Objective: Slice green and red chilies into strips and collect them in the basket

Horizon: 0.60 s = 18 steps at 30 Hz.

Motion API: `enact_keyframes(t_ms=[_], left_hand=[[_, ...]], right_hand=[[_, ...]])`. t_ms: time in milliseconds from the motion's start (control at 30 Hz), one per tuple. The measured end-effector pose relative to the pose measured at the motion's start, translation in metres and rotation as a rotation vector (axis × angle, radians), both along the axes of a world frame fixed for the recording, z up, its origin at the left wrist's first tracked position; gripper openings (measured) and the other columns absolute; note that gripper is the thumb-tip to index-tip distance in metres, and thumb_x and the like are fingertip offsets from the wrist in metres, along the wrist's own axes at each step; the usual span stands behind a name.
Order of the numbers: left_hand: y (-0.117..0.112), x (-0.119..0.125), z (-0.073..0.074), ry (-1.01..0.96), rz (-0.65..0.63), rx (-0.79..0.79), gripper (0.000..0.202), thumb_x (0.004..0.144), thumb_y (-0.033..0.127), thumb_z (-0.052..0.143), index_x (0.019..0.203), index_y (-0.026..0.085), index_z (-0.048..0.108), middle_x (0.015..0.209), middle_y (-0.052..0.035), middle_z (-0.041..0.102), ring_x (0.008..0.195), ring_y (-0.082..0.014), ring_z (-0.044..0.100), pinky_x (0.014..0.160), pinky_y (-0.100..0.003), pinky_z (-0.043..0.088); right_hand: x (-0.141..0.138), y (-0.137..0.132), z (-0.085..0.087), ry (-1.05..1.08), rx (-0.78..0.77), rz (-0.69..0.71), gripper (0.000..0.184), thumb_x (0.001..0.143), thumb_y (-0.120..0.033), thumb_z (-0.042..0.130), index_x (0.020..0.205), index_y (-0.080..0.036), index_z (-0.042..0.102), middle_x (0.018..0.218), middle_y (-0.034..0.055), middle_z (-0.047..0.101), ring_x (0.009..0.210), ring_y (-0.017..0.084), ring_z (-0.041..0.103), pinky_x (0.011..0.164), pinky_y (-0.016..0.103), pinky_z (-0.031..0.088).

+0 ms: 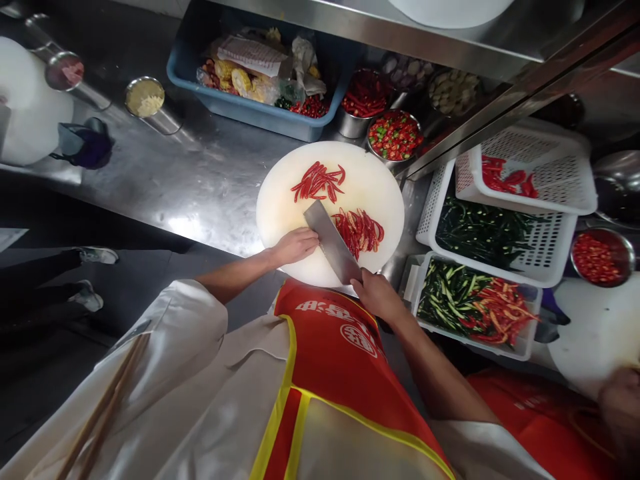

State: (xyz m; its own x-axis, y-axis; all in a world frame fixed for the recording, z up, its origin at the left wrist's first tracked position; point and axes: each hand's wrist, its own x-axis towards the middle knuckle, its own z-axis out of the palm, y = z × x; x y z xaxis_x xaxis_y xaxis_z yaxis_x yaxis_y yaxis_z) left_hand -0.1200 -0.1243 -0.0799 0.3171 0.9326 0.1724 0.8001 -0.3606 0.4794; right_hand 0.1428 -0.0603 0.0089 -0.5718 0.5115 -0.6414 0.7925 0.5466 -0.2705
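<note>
On the round white cutting board point(280, 200), my right hand point(377, 293) grips the handle of a cleaver point(330, 240), its broad blade angled across the board. My left hand point(297, 245) rests at the board's near left, its bent fingers closed together against the blade's left side. Whatever lies under those fingertips is hidden. Beyond the blade's tip is a pile of whole red chilies point(317, 181). A second pile, of split red chilies point(365, 232) with pale seeds showing, lies just right of the blade.
Behind the board stand a blue tub point(250, 110) of corn and packets and a metal pot of chopped chilies point(395, 137). White baskets point(550, 250) and a clear bin point(525, 333) of sliced peppers are at the right. A co-worker's hand point(620, 407) shows at the far right.
</note>
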Motion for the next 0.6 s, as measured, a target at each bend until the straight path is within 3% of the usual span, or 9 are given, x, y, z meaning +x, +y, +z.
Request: enact_keyframes(t_ms=[167,267,367,500,600], left_hand=[[0.007,-0.011,0.005,-0.052,0.061,-0.011,0.028,0.098,0.025,0.040,0.090,0.018,0.066,0.097,-0.0083,0.067,0.094,-0.0175,0.061,0.088,-0.033,0.050],[0.033,-0.035,0.010,-0.048,0.355,0.023,0.026,0.096,0.021,0.040,0.097,0.016,0.065,0.101,-0.0094,0.065,0.098,-0.0191,0.059,0.090,-0.033,0.049],[0.069,-0.066,0.014,0.022,0.655,-0.036,0.022,0.090,0.018,0.047,0.102,0.015,0.065,0.105,-0.0116,0.063,0.101,-0.0229,0.059,0.091,-0.035,0.048],[0.096,-0.090,0.021,0.121,0.725,-0.296,0.014,0.082,0.019,0.056,0.089,0.019,0.068,0.097,-0.0105,0.067,0.091,-0.0253,0.063,0.082,-0.036,0.049],[0.085,-0.090,0.030,0.166,0.752,-0.371,0.024,0.079,0.019,0.059,0.102,0.022,0.065,0.092,-0.0082,0.070,0.088,-0.0259,0.064,0.078,-0.035,0.049]], right_hand=[[0.012,-0.006,-0.009,0.072,-0.001,-0.193,0.029,0.096,-0.037,0.040,0.095,-0.015,0.059,0.087,0.0113,0.071,0.082,0.021,0.065,0.068,0.027,0.034],[0.030,-0.017,-0.002,0.111,-0.038,-0.253,0.030,0.095,-0.038,0.039,0.094,-0.016,0.059,0.085,0.0100,0.071,0.080,0.020,0.065,0.066,0.026,0.034],[0.032,-0.029,0.005,0.126,-0.109,-0.177,0.028,0.095,-0.037,0.040,0.089,-0.017,0.059,0.082,0.0088,0.070,0.076,0.019,0.064,0.064,0.026,0.032],[0.022,-0.035,0.005,0.118,-0.134,-0.118,0.027,0.095,-0.034,0.040,0.085,-0.018,0.059,0.082,0.0088,0.070,0.074,0.018,0.062,0.063,0.026,0.030],[0.025,-0.034,0.000,0.104,-0.105,-0.215,0.028,0.095,-0.035,0.040,0.091,-0.017,0.061,0.086,0.0095,0.071,0.077,0.019,0.063,0.065,0.026,0.032]])
